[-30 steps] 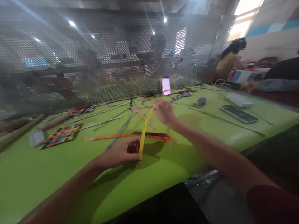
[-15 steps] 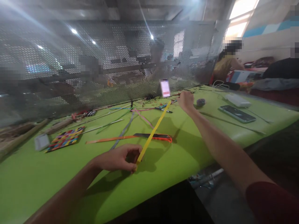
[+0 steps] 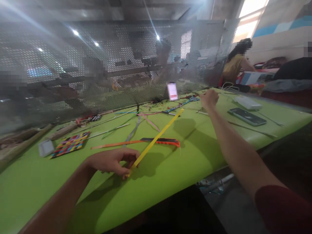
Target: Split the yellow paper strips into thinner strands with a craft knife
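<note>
Blur hides whatever your right hand (image 3: 209,98) encloses; it is curled into a fist, far across the glossy green table (image 3: 170,172). Your left hand (image 3: 110,161) pinches the flat yellow strip (image 3: 156,139), which slants upward, stiff and ribbon-thin.

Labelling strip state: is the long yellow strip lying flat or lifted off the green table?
Lifted. The long yellow strip slants up from the left hand, casting a shadow on the green table.

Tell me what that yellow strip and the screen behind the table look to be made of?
The yellow strip looks like thin, matte plastic or paper ribbon: flat, and straight from the left hand outward. The screen seems perforated sheet metal: grey, with regular round holes.
</note>
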Tool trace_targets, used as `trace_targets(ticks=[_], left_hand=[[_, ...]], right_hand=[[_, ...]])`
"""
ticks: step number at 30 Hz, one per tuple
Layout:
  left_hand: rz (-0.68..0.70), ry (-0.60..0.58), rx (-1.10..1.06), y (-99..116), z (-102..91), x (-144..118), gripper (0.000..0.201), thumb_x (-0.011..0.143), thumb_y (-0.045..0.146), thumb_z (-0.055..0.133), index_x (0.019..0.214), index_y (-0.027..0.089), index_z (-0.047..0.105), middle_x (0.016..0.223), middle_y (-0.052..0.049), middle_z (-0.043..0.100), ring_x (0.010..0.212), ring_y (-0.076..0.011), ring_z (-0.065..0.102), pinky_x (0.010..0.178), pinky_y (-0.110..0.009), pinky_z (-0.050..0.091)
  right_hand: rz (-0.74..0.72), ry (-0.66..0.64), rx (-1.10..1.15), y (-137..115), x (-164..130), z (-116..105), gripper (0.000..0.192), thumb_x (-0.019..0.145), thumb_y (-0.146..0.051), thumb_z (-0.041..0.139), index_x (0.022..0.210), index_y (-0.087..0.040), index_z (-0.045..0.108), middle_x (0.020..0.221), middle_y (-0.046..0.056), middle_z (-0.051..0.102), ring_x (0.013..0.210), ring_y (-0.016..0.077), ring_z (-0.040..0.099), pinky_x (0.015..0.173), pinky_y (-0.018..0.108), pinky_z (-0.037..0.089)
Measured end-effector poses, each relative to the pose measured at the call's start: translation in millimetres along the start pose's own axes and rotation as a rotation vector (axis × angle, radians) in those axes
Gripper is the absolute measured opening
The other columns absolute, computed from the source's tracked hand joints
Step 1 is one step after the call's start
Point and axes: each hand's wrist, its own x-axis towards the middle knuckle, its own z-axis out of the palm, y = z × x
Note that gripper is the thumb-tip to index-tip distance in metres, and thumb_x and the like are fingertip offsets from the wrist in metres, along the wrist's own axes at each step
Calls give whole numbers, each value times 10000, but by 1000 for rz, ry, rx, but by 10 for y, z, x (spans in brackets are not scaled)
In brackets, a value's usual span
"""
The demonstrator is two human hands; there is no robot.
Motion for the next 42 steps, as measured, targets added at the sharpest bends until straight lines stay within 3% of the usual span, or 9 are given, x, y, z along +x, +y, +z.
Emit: trace_targets(ticks=[7, 13, 20, 24, 29, 35, 39, 42], left_hand=[[-21, 19, 143, -109, -343, -358, 254, 793, 257, 708, 1031, 202, 637, 818, -20, 619, 740, -163, 579, 696, -256, 494], [-194, 52, 130, -235, -535, -670, 358, 839, 315, 667, 1186, 228, 644, 848, -37, 624, 707, -165, 595, 631, -246, 523], [-337, 222, 121, -384, -675, -845, 293, 801, 391, 673, 1029, 214, 725, 842, -56, 651, 681, -162, 567, 605, -235, 489], [-369, 331, 139, -473, -735, -961, 299, 773, 442, 685, 960, 222, 762, 833, -60, 659, 693, -189, 582, 612, -260, 498], [-386, 526, 166, -559, -775, -1034, 372, 749, 471, 684, 1017, 230, 779, 844, -59, 711, 736, -222, 616, 677, -283, 518], [-391, 536, 270, -495, -755, -866, 451, 794, 531, 621, 1056, 196, 769, 710, -52, 691, 692, -213, 630, 658, -275, 502], [-387, 530, 310, -513, -752, -776, 453, 800, 520, 606, 1053, 176, 756, 731, -47, 690, 663, -197, 621, 613, -260, 485], [-373, 642, 397, -566, -794, -741, 380, 773, 486, 632, 956, 182, 769, 643, -20, 662, 572, -174, 582, 547, -241, 443]], right_hand=[[33, 45, 3, 70, 88, 46, 367, 882, -200, 528, 1128, 20, 686, 1086, 302, 635, 1039, 282, 586, 887, 365, 407], [51, 63, -19, 102, 114, 50, 349, 880, -222, 543, 1115, -22, 706, 1068, 270, 658, 1039, 276, 602, 887, 359, 421], [76, 45, -3, 104, 107, 11, 396, 881, -208, 499, 1175, -27, 693, 1133, 292, 635, 1083, 312, 587, 893, 389, 409], [35, 5, 49, 115, 79, -31, 438, 897, -180, 442, 1209, 42, 654, 1163, 347, 597, 1122, 340, 553, 892, 418, 377], [-155, -113, 156, -30, -21, -18, 361, 877, -163, 472, 1100, 14, 694, 1080, 269, 660, 1012, 267, 580, 874, 356, 381], [-531, -437, 361, -441, -445, -15, 190, 868, -192, 546, 897, -71, 690, 784, 89, 684, 689, 121, 541, 710, 243, 402], [-739, -615, 476, -667, -785, -47, 114, 850, -171, 572, 790, -99, 636, 677, 29, 622, 616, 84, 481, 651, 219, 383], [-839, -681, 539, -778, -1020, -43, 95, 831, -187, 589, 778, -112, 613, 679, 14, 600, 605, 81, 470, 626, 214, 376]])
